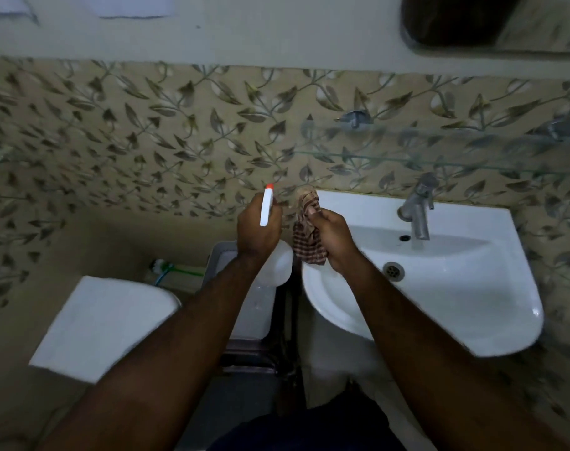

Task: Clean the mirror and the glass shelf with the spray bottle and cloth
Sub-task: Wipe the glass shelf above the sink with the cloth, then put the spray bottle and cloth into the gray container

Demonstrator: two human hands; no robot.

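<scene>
My left hand (256, 231) grips a white spray bottle (277, 268) by its neck; the white trigger head with an orange nozzle tip points up toward the wall. My right hand (334, 239) is closed on a brown checked cloth (308, 237), bunched up and hanging just over the left rim of the sink. The glass shelf (440, 148) runs along the leaf-patterned wall above the tap, on two metal brackets. The lower corner of the mirror (466, 24) shows at the top right, above the shelf.
A white washbasin (472, 304) with a chrome tap (418, 209) stands at the right. A white toilet cistern (104, 323) is at the lower left, with a grey bin (217, 255) between it and the basin. A brush (166, 266) lies on the ledge.
</scene>
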